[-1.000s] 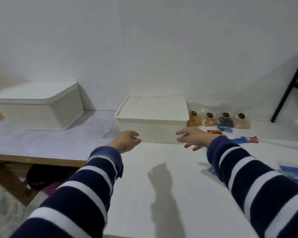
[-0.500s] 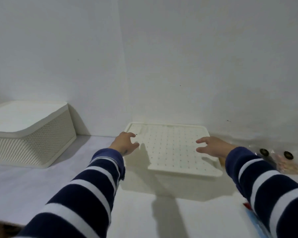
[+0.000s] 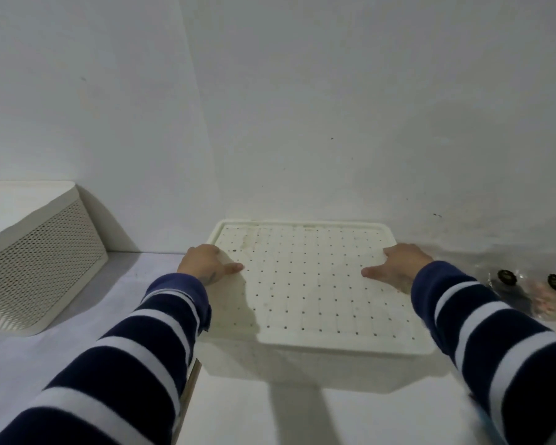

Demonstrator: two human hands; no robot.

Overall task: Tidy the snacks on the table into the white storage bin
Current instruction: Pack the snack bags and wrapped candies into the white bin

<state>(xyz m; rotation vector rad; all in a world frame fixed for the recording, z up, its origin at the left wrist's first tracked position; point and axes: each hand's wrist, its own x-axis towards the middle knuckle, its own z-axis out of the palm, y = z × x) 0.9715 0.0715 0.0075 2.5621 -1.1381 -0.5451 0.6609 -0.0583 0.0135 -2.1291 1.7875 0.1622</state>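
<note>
while the left hand (image 3: 206,263) and right hand (image 3: 398,268) grip its side edges, the bin lid (image 3: 305,284) lies between them.

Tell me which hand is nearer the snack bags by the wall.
Right. The right hand grips the lid's right edge, just left of the snack bags. The left hand grips the far left edge, the whole lid away.

You are in what looks like a plain room of a home: a bare white wall (image 3: 334,107) rises right behind the white tabletop (image 3: 286,415), a perforated white storage bin (image 3: 305,284) sits between your fingers (image 3: 235,268), another bin (image 3: 36,261) stands to their left, and clear snack bags (image 3: 527,293) lie to their right.
</note>
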